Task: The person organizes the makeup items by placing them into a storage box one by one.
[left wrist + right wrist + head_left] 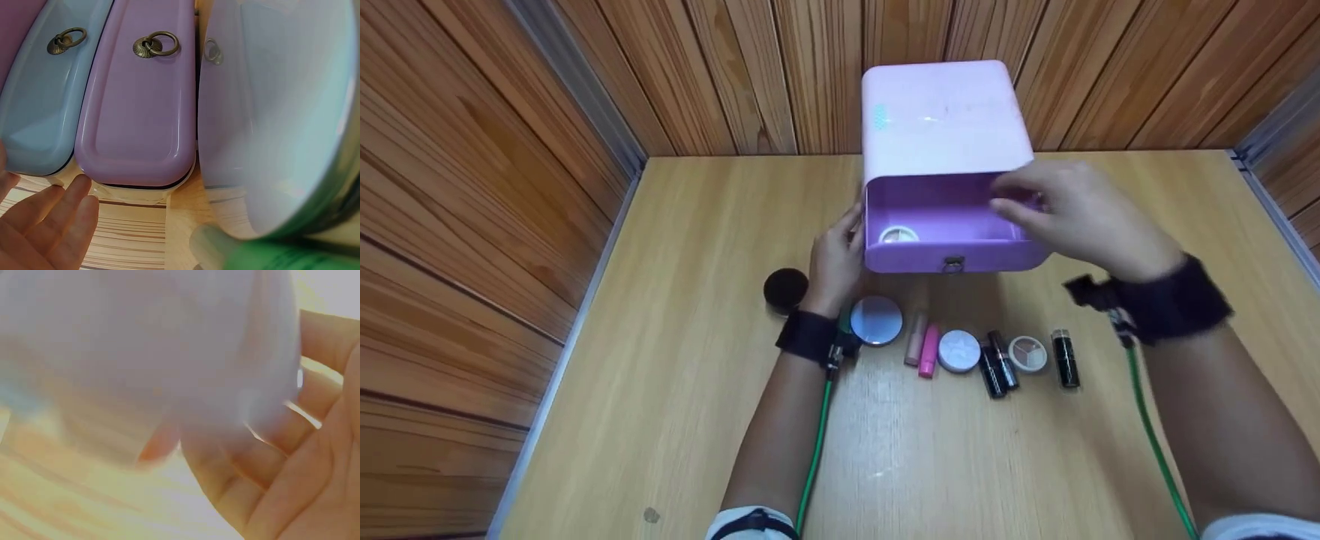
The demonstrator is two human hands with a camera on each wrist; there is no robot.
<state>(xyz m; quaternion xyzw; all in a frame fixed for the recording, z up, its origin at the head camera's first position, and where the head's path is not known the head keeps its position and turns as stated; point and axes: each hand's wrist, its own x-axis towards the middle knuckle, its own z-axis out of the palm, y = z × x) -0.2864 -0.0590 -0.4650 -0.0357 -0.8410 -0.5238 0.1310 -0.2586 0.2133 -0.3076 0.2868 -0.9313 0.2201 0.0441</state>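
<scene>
A pink drawer box (945,120) stands at the back of the table, its purple drawer (952,259) pulled out at the front. Inside the drawer, at the left end, lies a small round white-rimmed case (898,235). My left hand (836,259) rests along the left side of the box; in the left wrist view its extended fingers (73,208) lie by the lower drawer corners. My right hand (1080,214) is over the drawer's right end, thumb and forefinger apart above the inside. In the right wrist view a blurred purple surface (157,354) covers part of its fingers.
In front of the box lie a round mirror-like compact (876,320), a pink tube (928,351), a white round case (959,351), a three-part palette (1027,354) and black tubes (1065,358). A black round lid (785,290) sits left. Green cables (815,450) trail from both wrists.
</scene>
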